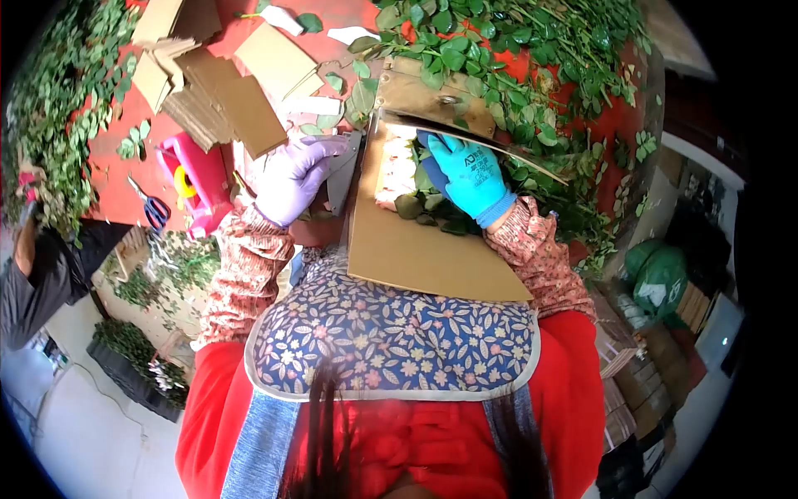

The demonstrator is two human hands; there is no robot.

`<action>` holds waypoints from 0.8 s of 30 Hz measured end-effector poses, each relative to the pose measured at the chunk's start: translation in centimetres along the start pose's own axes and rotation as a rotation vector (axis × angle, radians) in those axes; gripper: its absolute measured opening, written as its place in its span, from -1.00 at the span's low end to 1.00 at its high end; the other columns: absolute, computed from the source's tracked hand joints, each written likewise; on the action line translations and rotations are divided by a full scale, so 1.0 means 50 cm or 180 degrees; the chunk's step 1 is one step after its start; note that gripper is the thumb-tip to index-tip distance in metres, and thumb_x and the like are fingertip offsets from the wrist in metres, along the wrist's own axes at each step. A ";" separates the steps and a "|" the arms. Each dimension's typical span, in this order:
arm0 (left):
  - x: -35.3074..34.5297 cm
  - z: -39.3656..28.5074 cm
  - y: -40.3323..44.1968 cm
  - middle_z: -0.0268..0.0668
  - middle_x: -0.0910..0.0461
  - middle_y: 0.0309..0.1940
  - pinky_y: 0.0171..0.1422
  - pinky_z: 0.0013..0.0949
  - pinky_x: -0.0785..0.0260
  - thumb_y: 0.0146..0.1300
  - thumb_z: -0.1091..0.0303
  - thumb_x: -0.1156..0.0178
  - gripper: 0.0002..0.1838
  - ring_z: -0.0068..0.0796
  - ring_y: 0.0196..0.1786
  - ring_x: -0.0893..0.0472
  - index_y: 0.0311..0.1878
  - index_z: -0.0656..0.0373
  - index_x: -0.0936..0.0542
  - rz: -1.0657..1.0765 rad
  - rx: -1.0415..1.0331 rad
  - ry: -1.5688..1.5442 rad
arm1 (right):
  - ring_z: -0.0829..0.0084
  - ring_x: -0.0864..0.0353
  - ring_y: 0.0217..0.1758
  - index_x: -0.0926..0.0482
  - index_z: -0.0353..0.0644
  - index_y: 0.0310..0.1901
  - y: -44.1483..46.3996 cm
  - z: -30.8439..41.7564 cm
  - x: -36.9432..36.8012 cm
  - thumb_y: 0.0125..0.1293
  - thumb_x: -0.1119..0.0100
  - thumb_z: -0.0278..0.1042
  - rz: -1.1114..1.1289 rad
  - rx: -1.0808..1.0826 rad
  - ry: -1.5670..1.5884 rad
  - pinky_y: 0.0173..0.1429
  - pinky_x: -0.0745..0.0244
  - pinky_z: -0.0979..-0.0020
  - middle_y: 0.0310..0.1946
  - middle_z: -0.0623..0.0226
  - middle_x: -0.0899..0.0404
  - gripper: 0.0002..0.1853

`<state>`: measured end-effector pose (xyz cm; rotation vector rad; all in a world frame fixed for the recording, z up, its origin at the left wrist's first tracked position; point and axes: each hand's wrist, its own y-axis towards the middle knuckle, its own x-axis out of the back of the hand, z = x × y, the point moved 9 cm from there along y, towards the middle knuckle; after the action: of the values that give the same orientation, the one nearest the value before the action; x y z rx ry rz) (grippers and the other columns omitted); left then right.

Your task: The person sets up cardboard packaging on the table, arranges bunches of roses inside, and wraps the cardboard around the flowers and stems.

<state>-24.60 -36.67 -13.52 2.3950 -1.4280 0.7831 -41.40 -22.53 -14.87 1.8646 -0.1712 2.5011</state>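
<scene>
My left hand [289, 179], in a lilac glove, is closed with its fingers bent beside a grey metal piece [342, 175]; what lies inside its fingers is hidden. My right hand [470, 173], in a blue work glove, reaches between the layers of a folded cardboard sheet [432, 258]. Its fingers are curled beside the upper flap, and their grip is concealed. Pale rose heads [398, 170] line up at the left inside the fold, with green leaves [416, 208] under the right hand.
A pink tape dispenser [199, 187] and scissors [151, 206] lie left of my hands. Cardboard pieces [224, 96] are stacked on the red table [249, 33]. Leafy stems [532, 50] cover the far right and left. Another person's arm [25, 245] shows at far left.
</scene>
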 end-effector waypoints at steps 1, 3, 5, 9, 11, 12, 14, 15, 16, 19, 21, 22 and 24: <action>-0.003 -0.006 -0.001 -0.19 -0.70 -0.07 0.13 -0.29 -0.49 0.17 0.74 -0.05 -0.64 -0.25 0.00 -0.68 -0.05 0.18 -0.68 -0.0077 0.0015 -0.0030 | 0.05 -0.61 -0.10 -0.50 -0.17 0.20 0.001 -0.003 0.010 0.25 -0.21 -0.26 -0.0014 0.0007 0.0079 -0.08 -0.53 0.09 0.09 0.08 -0.55 -0.52; -0.015 -0.029 -0.003 -0.19 -0.70 -0.08 0.09 -0.29 -0.49 0.19 0.69 -0.09 -0.67 -0.22 -0.01 -0.67 -0.05 0.15 -0.68 0.0046 -0.0081 0.0066 | 0.06 -0.62 -0.14 -0.50 -0.19 0.21 0.000 0.009 0.033 0.25 -0.20 -0.27 0.0086 0.0102 -0.0102 -0.11 -0.54 0.11 0.08 0.08 -0.56 -0.51; -0.012 -0.038 -0.012 -0.18 -0.68 -0.09 0.07 -0.25 -0.49 0.21 0.58 -0.15 -0.68 -0.12 -0.04 -0.66 0.01 0.09 -0.67 0.0001 -0.0222 0.0126 | 0.09 -0.63 -0.15 -0.51 -0.17 0.21 0.001 0.008 0.044 0.27 -0.18 -0.27 0.0539 -0.0212 0.0293 -0.13 -0.54 0.12 0.07 0.10 -0.57 -0.53; -0.055 0.032 -0.015 -0.18 -0.68 -0.07 0.17 -0.31 -0.44 0.31 0.49 -0.04 -0.69 -0.23 0.01 -0.65 0.04 0.12 -0.68 0.0060 -0.0166 -0.0339 | 0.16 -0.63 -0.32 -0.50 -0.08 0.22 0.008 0.016 0.047 0.31 -0.15 -0.20 0.0043 0.0224 -0.0021 -0.22 -0.54 0.14 -0.01 0.18 -0.59 -0.55; -0.054 0.032 -0.013 -0.20 -0.68 -0.09 0.18 -0.30 -0.43 0.34 0.46 0.02 -0.67 -0.26 0.03 -0.64 0.03 0.10 -0.69 0.0381 0.0092 -0.0090 | 0.18 -0.65 -0.33 -0.53 -0.08 0.14 0.010 0.038 0.068 0.29 -0.17 -0.21 -0.0006 0.0320 -0.0093 -0.26 -0.53 0.15 -0.15 0.24 -0.61 -0.61; -0.059 0.037 -0.012 -0.22 -0.68 -0.09 0.11 -0.26 -0.47 0.29 0.45 -0.04 -0.69 -0.23 -0.02 -0.65 0.01 0.04 -0.69 0.0399 0.0133 -0.0304 | 0.18 -0.65 -0.34 -0.57 -0.05 0.04 0.007 0.035 0.053 0.29 -0.21 -0.18 0.0276 0.0251 -0.0307 -0.28 -0.52 0.16 -0.23 0.25 -0.61 -0.68; -0.062 0.011 -0.005 -0.24 -0.68 -0.07 0.04 -0.26 -0.49 0.18 0.52 -0.11 -0.66 -0.21 -0.05 -0.66 0.00 0.04 -0.67 0.0344 -0.0249 -0.0010 | 0.20 -0.62 -0.44 -0.60 0.01 -0.11 0.006 0.028 0.012 0.31 -0.20 -0.09 0.0631 0.0226 -0.0615 -0.35 -0.50 0.18 -0.39 0.29 -0.58 -0.77; -0.067 -0.013 -0.002 -0.26 -0.68 -0.04 -0.03 -0.25 -0.51 0.07 0.60 -0.17 -0.61 -0.18 -0.08 -0.67 -0.01 0.05 -0.65 0.0327 -0.0634 0.0306 | 0.20 -0.63 -0.45 -0.59 -0.01 -0.12 0.004 0.023 -0.015 0.33 -0.16 -0.05 0.0775 0.0251 -0.0757 -0.36 -0.51 0.18 -0.39 0.27 -0.59 -0.75; -0.084 -0.007 0.002 -0.25 -0.66 -0.08 -0.05 -0.21 -0.49 0.13 0.48 -0.21 -0.67 -0.17 -0.09 -0.66 0.01 0.04 -0.63 0.0308 -0.0716 0.0495 | 0.20 -0.63 -0.45 -0.59 -0.02 -0.13 0.003 0.017 -0.041 0.33 -0.15 -0.05 0.0837 0.0273 -0.0815 -0.36 -0.51 0.18 -0.41 0.27 -0.58 -0.75; -0.105 -0.010 0.034 -0.24 -0.63 -0.25 -0.14 -0.17 -0.49 0.19 0.32 -0.23 -0.78 -0.14 -0.16 -0.65 -0.08 0.01 -0.63 0.0404 -0.0495 0.0770 | 0.20 -0.62 -0.45 -0.56 -0.05 -0.20 0.014 0.008 -0.073 0.34 -0.16 -0.02 0.0807 0.0402 -0.0874 -0.38 -0.50 0.19 -0.46 0.26 -0.56 -0.73; -0.115 -0.017 0.054 -0.24 -0.61 -0.29 -0.16 -0.17 -0.48 0.16 0.29 -0.27 -0.78 -0.17 -0.16 -0.65 -0.11 0.04 -0.60 0.0354 -0.0511 0.0960 | 0.20 -0.62 -0.47 -0.53 -0.06 -0.29 0.018 0.002 -0.079 0.33 -0.18 0.02 0.0706 0.0403 -0.0516 -0.39 -0.49 0.18 -0.47 0.26 -0.54 -0.69; -0.132 -0.019 0.063 -0.21 -0.61 -0.29 -0.13 -0.15 -0.48 0.14 0.23 -0.30 -0.71 -0.14 -0.17 -0.64 -0.08 0.06 -0.59 0.0560 -0.0532 0.1068 | 0.20 -0.60 -0.50 -0.51 -0.07 -0.36 0.015 0.005 -0.081 0.32 -0.19 0.06 0.0594 0.0474 -0.0597 -0.41 -0.48 0.17 -0.49 0.26 -0.53 -0.66; -0.175 0.002 0.077 -0.20 -0.61 -0.29 -0.17 -0.12 -0.47 0.10 0.16 -0.34 -0.66 -0.15 -0.19 -0.65 -0.09 0.08 -0.57 0.0622 -0.0671 0.0869 | 0.23 -0.64 -0.44 -0.50 -0.08 -0.27 0.018 0.010 -0.082 0.25 -0.23 -0.06 0.0814 0.0469 -0.0600 -0.40 -0.50 0.18 -0.41 0.26 -0.56 -0.73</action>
<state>-31.22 -32.16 -18.74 1.9312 -1.5577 0.9138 -39.82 -23.27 -18.71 2.2727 -0.2493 2.5531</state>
